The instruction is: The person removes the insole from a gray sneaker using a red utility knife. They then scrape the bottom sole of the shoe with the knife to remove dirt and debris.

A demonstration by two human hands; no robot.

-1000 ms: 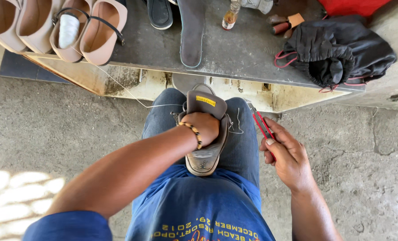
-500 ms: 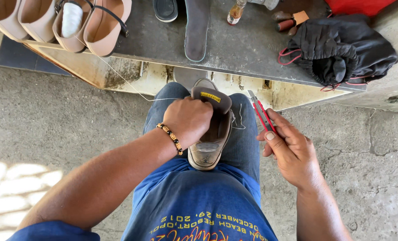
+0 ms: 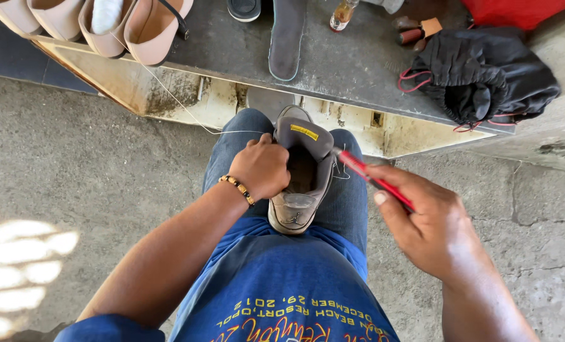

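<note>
Gripping the grey shoe [image 3: 302, 171], left hand [image 3: 263, 166] risks a slip-cut from the red utility knife [image 3: 372, 178] clenched in right hand [image 3: 431, 228].

Two hands are showing: the left hand [image 3: 264, 166] and the right hand [image 3: 431, 221]. One grey shoe [image 3: 301, 171] is resting on the lap, and one red utility knife [image 3: 371, 177] is pointing at it. On the desk [image 3: 352, 69], four beige flats [image 3: 105, 25] are lying, along with one insole [image 3: 287, 38], one small bottle [image 3: 342, 15] and one black bag [image 3: 485, 69]. One beaded bracelet [image 3: 237, 187] is circling the left wrist.
</note>
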